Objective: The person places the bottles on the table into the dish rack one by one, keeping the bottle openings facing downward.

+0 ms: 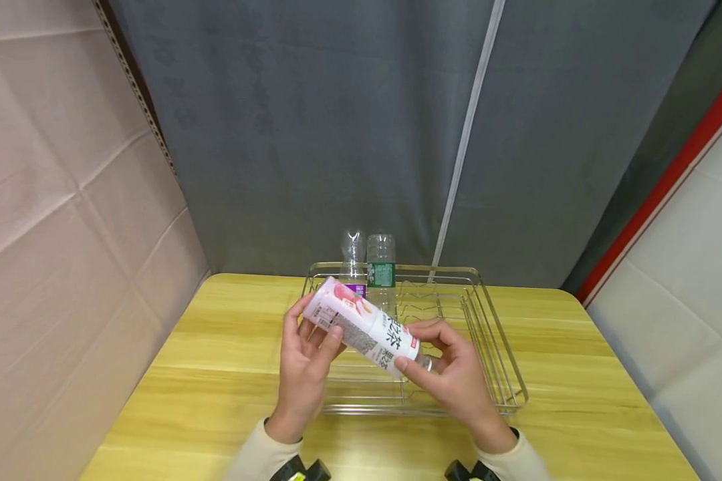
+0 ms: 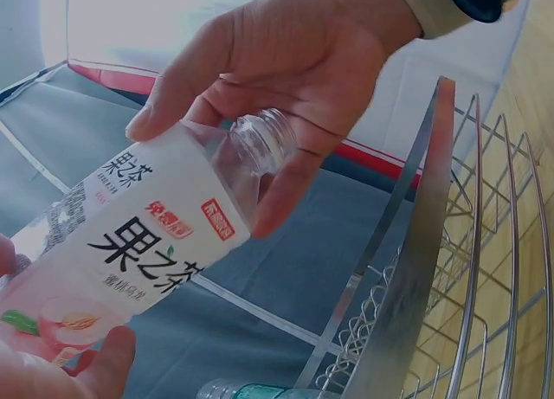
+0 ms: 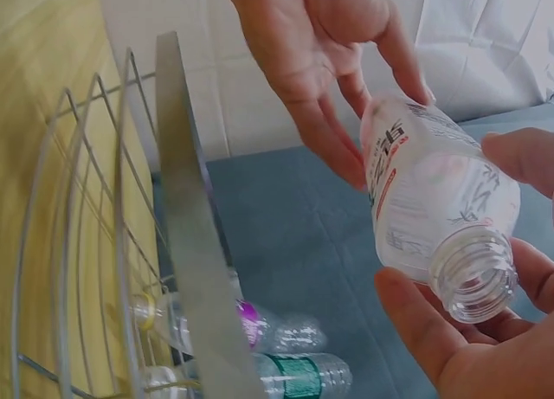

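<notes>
Both hands hold a clear plastic drink bottle (image 1: 361,327) with a pink and white peach label, tilted with its base up to the left. My left hand (image 1: 305,364) grips it near the base, thumb across the label. At the neck end, my right hand (image 1: 451,374) pinches it between thumb and fingers. The bottle's threaded mouth (image 3: 474,273) has no cap on it in the right wrist view. Below and behind the hands is a silver wire rack (image 1: 502,361). In its far left part stand a purple-labelled clear bottle (image 1: 353,250) and a green-labelled one (image 1: 382,274).
The rack sits on a yellow wood-grain table (image 1: 216,347). A grey curtain (image 1: 337,133) hangs behind the table's far edge. Pale fabric walls (image 1: 66,234) rise on both sides, the right one edged by a red strip (image 1: 668,184).
</notes>
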`<state>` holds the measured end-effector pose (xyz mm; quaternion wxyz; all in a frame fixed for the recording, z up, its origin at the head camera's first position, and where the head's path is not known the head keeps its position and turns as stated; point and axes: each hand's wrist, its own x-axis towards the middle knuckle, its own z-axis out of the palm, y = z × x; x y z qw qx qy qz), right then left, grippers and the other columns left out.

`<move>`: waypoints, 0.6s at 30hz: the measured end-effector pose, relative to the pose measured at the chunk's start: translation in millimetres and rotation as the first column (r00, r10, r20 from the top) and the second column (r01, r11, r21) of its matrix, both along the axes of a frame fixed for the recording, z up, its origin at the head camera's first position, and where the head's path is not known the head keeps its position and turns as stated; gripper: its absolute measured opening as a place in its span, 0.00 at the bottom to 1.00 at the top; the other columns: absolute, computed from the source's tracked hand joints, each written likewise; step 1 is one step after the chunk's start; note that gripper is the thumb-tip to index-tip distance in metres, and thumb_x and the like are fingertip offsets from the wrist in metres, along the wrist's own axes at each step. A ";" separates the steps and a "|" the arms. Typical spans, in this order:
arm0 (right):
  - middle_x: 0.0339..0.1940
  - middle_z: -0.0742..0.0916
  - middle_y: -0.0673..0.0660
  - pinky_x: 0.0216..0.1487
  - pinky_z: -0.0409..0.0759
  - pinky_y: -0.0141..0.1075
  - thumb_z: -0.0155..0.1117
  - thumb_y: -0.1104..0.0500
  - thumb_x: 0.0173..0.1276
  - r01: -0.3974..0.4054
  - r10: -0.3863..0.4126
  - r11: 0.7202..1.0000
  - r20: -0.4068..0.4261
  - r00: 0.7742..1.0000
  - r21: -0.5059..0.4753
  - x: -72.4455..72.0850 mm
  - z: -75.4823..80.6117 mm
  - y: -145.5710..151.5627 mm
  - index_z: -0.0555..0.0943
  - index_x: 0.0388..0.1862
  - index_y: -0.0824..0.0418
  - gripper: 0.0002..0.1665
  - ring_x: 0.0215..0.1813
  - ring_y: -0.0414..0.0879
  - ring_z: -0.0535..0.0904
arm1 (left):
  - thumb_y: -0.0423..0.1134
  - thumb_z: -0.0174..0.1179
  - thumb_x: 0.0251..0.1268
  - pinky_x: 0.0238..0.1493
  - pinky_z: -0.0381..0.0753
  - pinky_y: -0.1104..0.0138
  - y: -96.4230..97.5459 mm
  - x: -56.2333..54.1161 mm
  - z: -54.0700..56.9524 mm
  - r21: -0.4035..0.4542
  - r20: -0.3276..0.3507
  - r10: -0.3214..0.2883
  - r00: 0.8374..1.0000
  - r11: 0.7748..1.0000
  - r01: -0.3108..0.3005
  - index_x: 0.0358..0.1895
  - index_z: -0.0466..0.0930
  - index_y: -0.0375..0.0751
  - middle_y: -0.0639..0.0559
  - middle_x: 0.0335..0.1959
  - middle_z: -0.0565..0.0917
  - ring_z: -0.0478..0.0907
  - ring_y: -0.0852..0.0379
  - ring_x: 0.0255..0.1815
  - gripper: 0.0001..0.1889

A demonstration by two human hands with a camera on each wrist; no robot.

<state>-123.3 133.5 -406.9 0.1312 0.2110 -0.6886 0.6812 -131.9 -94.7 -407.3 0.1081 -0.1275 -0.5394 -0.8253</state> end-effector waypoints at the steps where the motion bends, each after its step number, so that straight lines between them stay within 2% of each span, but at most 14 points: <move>1: 0.55 0.85 0.63 0.46 0.93 0.46 0.76 0.77 0.58 -0.008 0.008 1.000 -0.007 1.000 -0.009 0.1 -1.3 -1.5 0.81 0.48 0.71 0.20 0.58 0.48 0.86 | 0.23 0.56 0.75 0.62 0.87 0.56 0.3 -0.2 0.0 0.010 -0.004 -0.008 1.000 1.000 0.008 0.79 0.54 0.44 0.45 0.68 0.74 0.80 0.51 0.65 0.35; 8: 0.55 0.84 0.67 0.44 0.93 0.46 0.76 0.77 0.58 -0.019 0.019 1.000 -0.016 1.000 -0.011 0.6 -7.5 -8.2 0.79 0.47 0.71 0.19 0.57 0.47 0.86 | 0.21 0.53 0.76 0.62 0.88 0.54 0.8 -1.3 -1.5 0.084 -0.026 -0.033 0.999 0.996 0.035 0.80 0.52 0.45 0.44 0.68 0.72 0.80 0.51 0.64 0.35; 12: 0.55 0.84 0.69 0.44 0.93 0.46 0.76 0.76 0.58 -0.012 0.012 1.000 -0.004 1.000 -0.001 0.6 -7.1 -9.3 0.79 0.46 0.71 0.19 0.57 0.47 0.86 | 0.21 0.53 0.76 0.61 0.88 0.55 0.2 -1.6 -2.5 0.098 -0.039 -0.035 0.999 0.994 0.039 0.80 0.50 0.43 0.44 0.68 0.73 0.80 0.52 0.63 0.36; 18: 0.56 0.83 0.69 0.46 0.93 0.46 0.76 0.76 0.58 -0.007 0.007 1.000 0.014 1.000 0.005 1.4 -5.8 -10.7 0.78 0.46 0.72 0.19 0.58 0.46 0.86 | 0.20 0.53 0.75 0.60 0.89 0.57 -0.8 -1.5 -2.8 0.131 -0.065 -0.039 0.997 0.990 0.048 0.79 0.51 0.44 0.45 0.67 0.74 0.81 0.53 0.62 0.36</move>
